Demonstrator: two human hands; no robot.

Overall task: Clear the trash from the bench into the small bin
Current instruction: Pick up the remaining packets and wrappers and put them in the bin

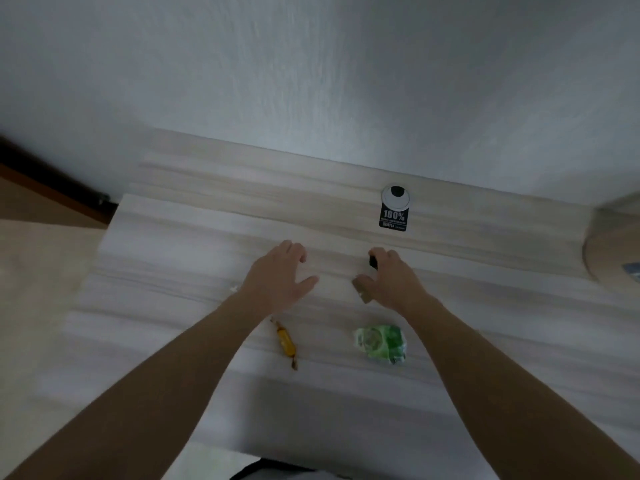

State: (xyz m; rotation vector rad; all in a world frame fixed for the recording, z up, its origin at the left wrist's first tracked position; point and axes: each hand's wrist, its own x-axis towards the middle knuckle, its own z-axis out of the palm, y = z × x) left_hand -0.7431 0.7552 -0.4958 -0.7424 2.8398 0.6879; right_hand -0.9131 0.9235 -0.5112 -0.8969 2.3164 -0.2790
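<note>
Black and tan scraps lie under the right hand (391, 278). Its fingers curl round a dark bit (373, 261), and its thumb sits on a tan piece (362, 292) lying flat on the bench (173, 237). To do this step well, the thumb should draw the tan piece in against the fingers, so that both scraps come up in one pinch, and the hand should lift clear before it swings away.

The left hand (280, 271) is relaxed and spread low over the wood, holding nothing. It is well placed to take the white scrap (234, 289) just beside its wrist.

Nearer the body, between the forearms, lie a yellow wrapper (286, 342) and a crumpled green wrapper (381, 344), well apart. At the far edge a black tag (394, 218) touches a round grommet (395, 195).

The small bin is nowhere plainly in view. A round tan thing (613, 251) is cut off at the right edge, and I cannot tell what it is. Blur hides what the two scraps are.
</note>
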